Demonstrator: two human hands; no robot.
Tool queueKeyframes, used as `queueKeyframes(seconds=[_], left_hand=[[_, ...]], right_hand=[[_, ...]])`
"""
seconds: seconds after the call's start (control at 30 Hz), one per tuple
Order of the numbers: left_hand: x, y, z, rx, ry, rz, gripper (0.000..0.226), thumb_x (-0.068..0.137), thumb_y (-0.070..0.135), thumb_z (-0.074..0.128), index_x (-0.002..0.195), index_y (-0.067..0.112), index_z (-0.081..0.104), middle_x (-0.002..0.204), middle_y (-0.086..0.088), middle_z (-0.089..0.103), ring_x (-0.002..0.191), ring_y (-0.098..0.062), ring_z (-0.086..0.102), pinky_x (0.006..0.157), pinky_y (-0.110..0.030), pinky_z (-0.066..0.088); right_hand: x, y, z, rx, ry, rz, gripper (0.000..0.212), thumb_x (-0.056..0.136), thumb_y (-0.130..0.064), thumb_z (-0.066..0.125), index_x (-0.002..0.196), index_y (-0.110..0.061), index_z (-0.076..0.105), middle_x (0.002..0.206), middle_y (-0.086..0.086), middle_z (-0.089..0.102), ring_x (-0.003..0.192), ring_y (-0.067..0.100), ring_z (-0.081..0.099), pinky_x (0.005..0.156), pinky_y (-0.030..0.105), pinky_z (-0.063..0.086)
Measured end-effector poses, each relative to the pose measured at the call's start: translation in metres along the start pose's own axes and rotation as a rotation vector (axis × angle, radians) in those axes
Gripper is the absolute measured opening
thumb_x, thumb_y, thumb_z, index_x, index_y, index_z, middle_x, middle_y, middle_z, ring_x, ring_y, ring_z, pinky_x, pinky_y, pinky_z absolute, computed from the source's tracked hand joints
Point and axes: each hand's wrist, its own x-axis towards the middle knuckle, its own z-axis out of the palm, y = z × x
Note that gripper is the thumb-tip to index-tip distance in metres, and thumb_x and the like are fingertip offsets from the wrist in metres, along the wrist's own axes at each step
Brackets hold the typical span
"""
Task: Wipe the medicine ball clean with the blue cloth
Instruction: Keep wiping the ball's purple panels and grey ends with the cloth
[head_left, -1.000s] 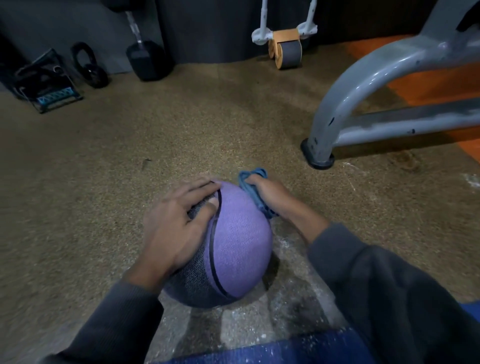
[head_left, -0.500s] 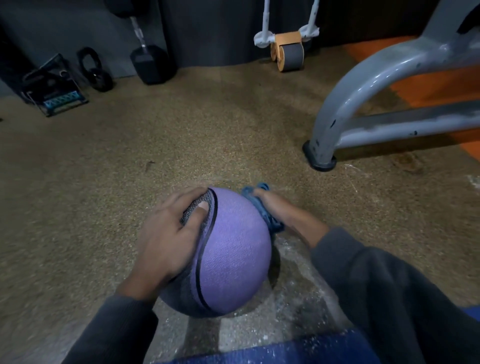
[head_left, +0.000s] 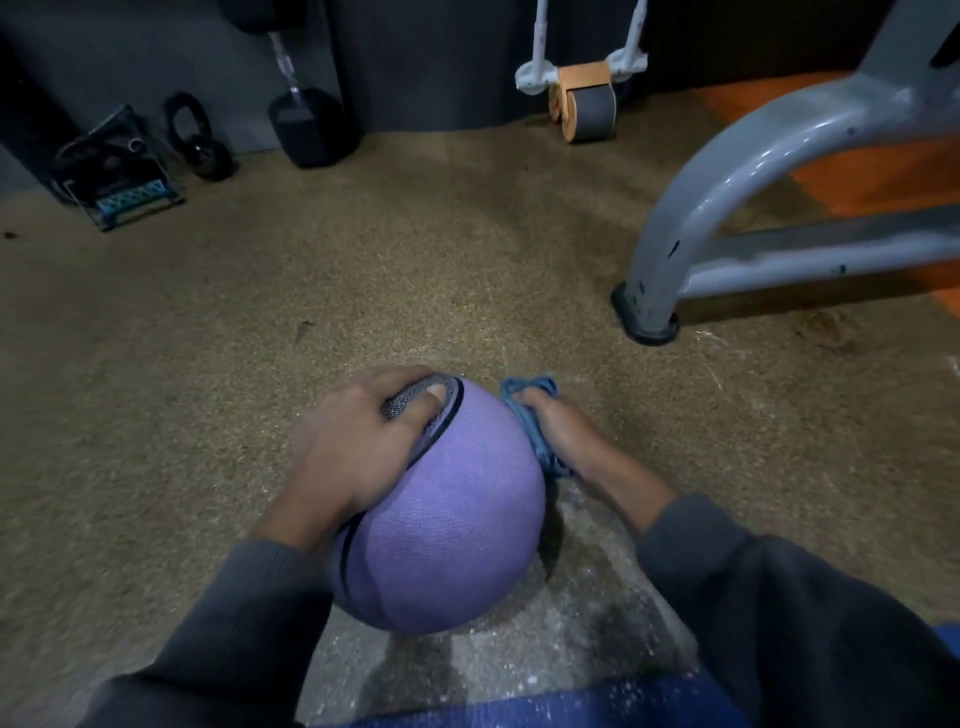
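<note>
The purple medicine ball (head_left: 457, 525) is sitting on the speckled gym floor (head_left: 260, 322), just in front of the person, over a pale dusty patch. Compared with a second ago, the ball is turning: the dark textured panel and its black seam are sliding away to the far left, so more plain purple surface is now facing up. The left hand (head_left: 353, 447) is spread flat over the upper left of the ball, fingers fairly straight, pressing on the grey panel and steering the roll. The right hand (head_left: 561, 436) is working lower down the ball's right flank than before, its grip curled tightly round the bunched blue cloth (head_left: 535, 415), which is pressing against the ball. That suggests the wipe is moving onto a fresh section, with the underside probably still to do. A grey machine frame (head_left: 727, 197) is standing well apart to the right.
</note>
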Motion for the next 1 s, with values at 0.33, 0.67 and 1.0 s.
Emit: queueKeyframes(seconds=[0.33, 0.67, 1.0], left_hand=[[0.013, 0.028, 0.014, 0.219, 0.034, -0.159, 0.063, 0.089, 0.065, 0.031, 0.127, 0.025, 0.061, 0.133, -0.010, 0.060, 0.119, -0.035, 0.053, 0.098, -0.045, 0.042], [0.040, -0.017, -0.009, 0.054, -0.082, -0.143, 0.078, 0.063, 0.089, 0.036, 0.125, 0.048, 0.060, 0.134, 0.010, 0.062, 0.123, -0.025, 0.056, 0.103, -0.044, 0.042], [0.030, -0.045, -0.014, -0.062, -0.056, -0.104, 0.080, 0.064, 0.085, 0.039, 0.129, 0.043, 0.060, 0.137, 0.009, 0.060, 0.125, -0.020, 0.055, 0.107, -0.040, 0.039]], right_hand=[[-0.035, 0.021, 0.023, 0.010, 0.357, -0.120, 0.045, 0.084, -0.055, 0.044, 0.102, -0.020, 0.065, 0.094, 0.003, 0.069, 0.092, 0.030, 0.065, 0.081, 0.041, 0.048], [-0.029, 0.021, 0.041, 0.079, 0.236, -0.309, 0.032, 0.094, -0.047, 0.046, 0.117, -0.030, 0.060, 0.116, -0.006, 0.064, 0.106, 0.016, 0.060, 0.084, 0.029, 0.044], [-0.060, -0.009, 0.057, -0.307, 0.274, -0.680, 0.051, 0.084, -0.049, 0.043, 0.133, -0.037, 0.048, 0.133, -0.015, 0.050, 0.117, 0.009, 0.046, 0.094, 0.031, 0.038]])
